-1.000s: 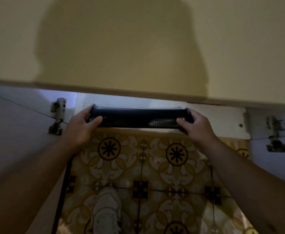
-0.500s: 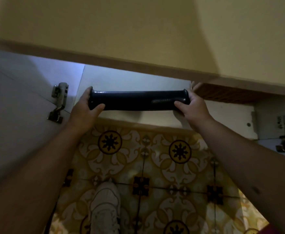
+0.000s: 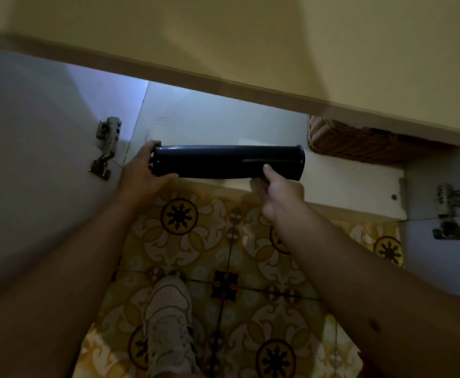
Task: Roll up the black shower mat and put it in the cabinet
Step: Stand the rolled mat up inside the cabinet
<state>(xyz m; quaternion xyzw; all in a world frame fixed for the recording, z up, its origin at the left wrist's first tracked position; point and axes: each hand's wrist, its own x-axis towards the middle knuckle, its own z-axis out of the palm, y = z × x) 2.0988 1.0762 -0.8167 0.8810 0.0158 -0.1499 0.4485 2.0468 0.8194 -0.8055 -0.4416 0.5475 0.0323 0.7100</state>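
Over cabinet shelf (image 3: 346, 184): both hands hold rolled mat (image 3: 227, 162).

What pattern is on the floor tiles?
Yellow and cream floral scrolls with dark sunburst medallions on the floor tiles; head view.

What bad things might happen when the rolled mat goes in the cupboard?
1. The mat might unroll: the right hand grips it only from below, short of its end, while the left hand holds the other end.
2. Its right end sits near the basket and might bump it.
3. It might roll off the shelf edge.
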